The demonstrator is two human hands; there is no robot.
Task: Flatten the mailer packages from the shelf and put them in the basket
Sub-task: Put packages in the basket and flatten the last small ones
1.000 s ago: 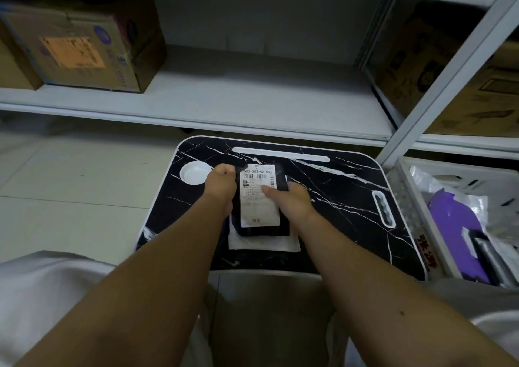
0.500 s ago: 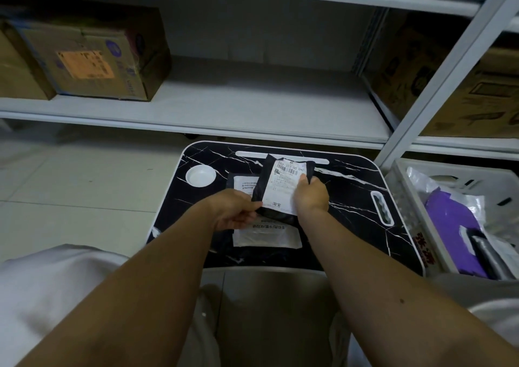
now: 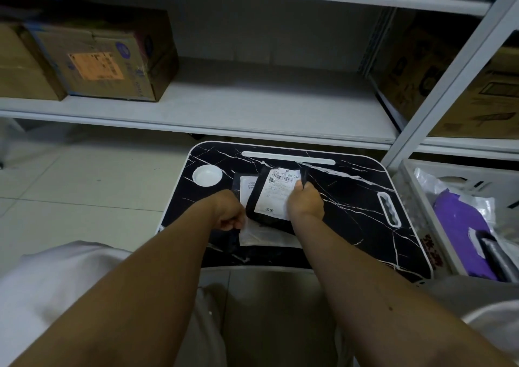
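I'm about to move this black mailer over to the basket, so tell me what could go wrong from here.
1. The right hand pinches only the black mailer at its edge, so it may slip or unfold on the way.
2. The left hand rests on the mailer underneath; lifting may drag it off the lap desk.
3. The basket already holds bags, so it may slide off.

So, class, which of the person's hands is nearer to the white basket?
The right hand, gripping the black mailer mid-table, is nearer the basket at the table's right. The left hand sits farther left.
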